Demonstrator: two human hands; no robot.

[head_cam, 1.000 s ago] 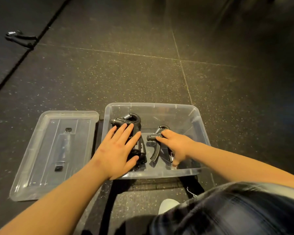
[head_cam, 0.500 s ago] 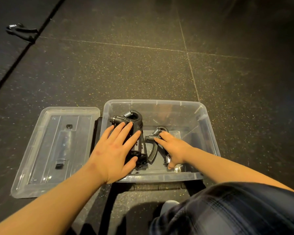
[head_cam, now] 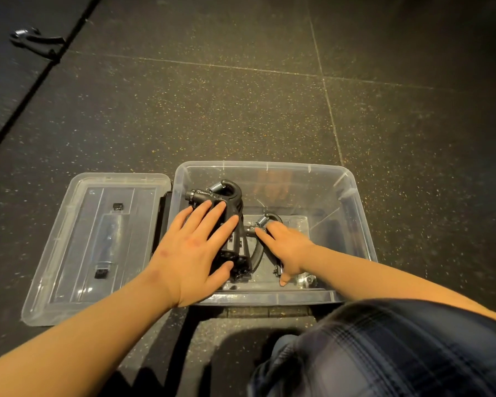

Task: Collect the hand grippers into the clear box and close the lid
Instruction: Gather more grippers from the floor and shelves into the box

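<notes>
Very little has moved in the last second. The view has closed in a touch on the clear plastic box [head_cam: 269,164], but both hands are where they were. My left hand [head_cam: 195,249] still lies on the stack of black plastic hand grippers [head_cam: 229,202] at the left side of the box. Its grip is spread, with the fingers straight and flat on top, pressing and not clasping. My right hand [head_cam: 288,247] stays over the single black hand gripper with a steel spring [head_cam: 263,221], which lies on the box bottom just beside the stack. Its forefinger rests by the spring end and its thumb points down toward the near wall. That grip looks loosely spread too, and I see no pinch.

I read this as settling the load, not adding to it: I am flattening the pieces so nothing stands above the rim. The clear plastic lid [head_cam: 78,253] lies on the dark speckled rubber floor [head_cam: 241,110], touching the left of the box, so closing has not started.

One stray black hand gripper [head_cam: 36,43] sits far off at the upper left of the floor, well apart from the box. I judge collection unfinished, and that piece should come in before the lid goes on. The stack stands tall, so it could foul the lid.
</notes>
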